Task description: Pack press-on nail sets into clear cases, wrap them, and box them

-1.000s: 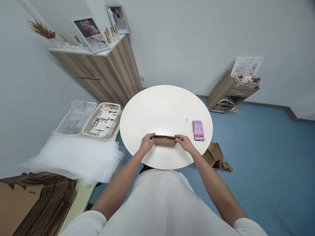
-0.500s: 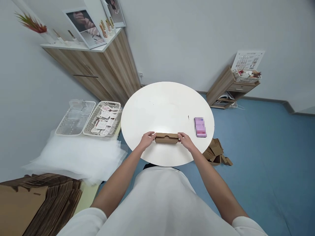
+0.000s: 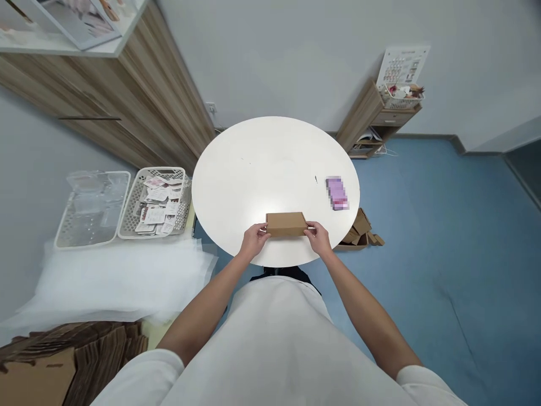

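The single view looks out from the person's head, facing forward and steeply down over the shirt (image 3: 283,344), which fills the bottom centre. Both arms (image 3: 207,307) enter from below, so the left hand (image 3: 254,241) and right hand (image 3: 319,238), with the box (image 3: 286,224) between them, sit just under mid-frame. The table (image 3: 270,152) shows nearly whole from above, with the wall (image 3: 270,56) farther off behind it. The wide picture takes in floor (image 3: 426,225) on the right and cuts off the cabinet (image 3: 127,96) at upper left.
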### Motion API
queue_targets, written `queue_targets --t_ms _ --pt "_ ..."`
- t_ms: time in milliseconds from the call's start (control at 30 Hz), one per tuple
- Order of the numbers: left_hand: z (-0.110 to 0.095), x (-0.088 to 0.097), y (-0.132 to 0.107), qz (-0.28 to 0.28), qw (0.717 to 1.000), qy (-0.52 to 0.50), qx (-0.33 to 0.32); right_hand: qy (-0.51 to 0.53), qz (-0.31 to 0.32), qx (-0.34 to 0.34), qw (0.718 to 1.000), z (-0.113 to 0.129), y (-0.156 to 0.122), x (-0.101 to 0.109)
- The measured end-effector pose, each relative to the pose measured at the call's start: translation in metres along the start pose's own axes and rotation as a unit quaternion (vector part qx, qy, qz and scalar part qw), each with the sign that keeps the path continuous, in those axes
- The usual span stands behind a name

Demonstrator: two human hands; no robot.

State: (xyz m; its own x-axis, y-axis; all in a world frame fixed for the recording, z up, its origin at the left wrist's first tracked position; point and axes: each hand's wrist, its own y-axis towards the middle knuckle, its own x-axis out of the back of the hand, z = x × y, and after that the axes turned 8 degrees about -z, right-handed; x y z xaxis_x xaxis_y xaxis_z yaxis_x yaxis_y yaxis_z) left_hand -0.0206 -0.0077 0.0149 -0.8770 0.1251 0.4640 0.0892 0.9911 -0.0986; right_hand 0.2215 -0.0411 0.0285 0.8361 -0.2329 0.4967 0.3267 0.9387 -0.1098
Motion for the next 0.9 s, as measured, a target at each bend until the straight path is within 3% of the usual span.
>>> queue_targets --t_ms 200,333,533,733,800,900 --pt "0.0 -0.02 -0.014 0.02 0.998 0.032 -0.048 0.048 -0.054 -0.063 0.995 -0.021 -0.021 -0.006" --pt "-0.001 -0.028 -0.014 0.047 0.998 0.033 0.022 0.053 -0.065 -0.116 0.99 -0.028 -0.025 -0.004" --pt "-0.01 -0.029 0.004 0.047 0.989 0.072 0.117 -0.049 -0.03 -0.161 0.985 -0.026 -0.004 0.013" --pt "-0.027 -0.035 0.018 0.064 0.983 0.091 0.145 -0.058 0.051 -0.145 0.986 -0.018 0.018 0.007" --pt "-0.036 -0.04 0.018 0.063 0.982 0.11 0.142 -0.077 0.064 -0.143 0.985 -0.016 0.017 0.015" --pt "-0.056 -0.058 0.018 0.101 0.976 0.141 0.135 -0.102 0.056 -0.138 0.984 -0.021 0.01 0.048"
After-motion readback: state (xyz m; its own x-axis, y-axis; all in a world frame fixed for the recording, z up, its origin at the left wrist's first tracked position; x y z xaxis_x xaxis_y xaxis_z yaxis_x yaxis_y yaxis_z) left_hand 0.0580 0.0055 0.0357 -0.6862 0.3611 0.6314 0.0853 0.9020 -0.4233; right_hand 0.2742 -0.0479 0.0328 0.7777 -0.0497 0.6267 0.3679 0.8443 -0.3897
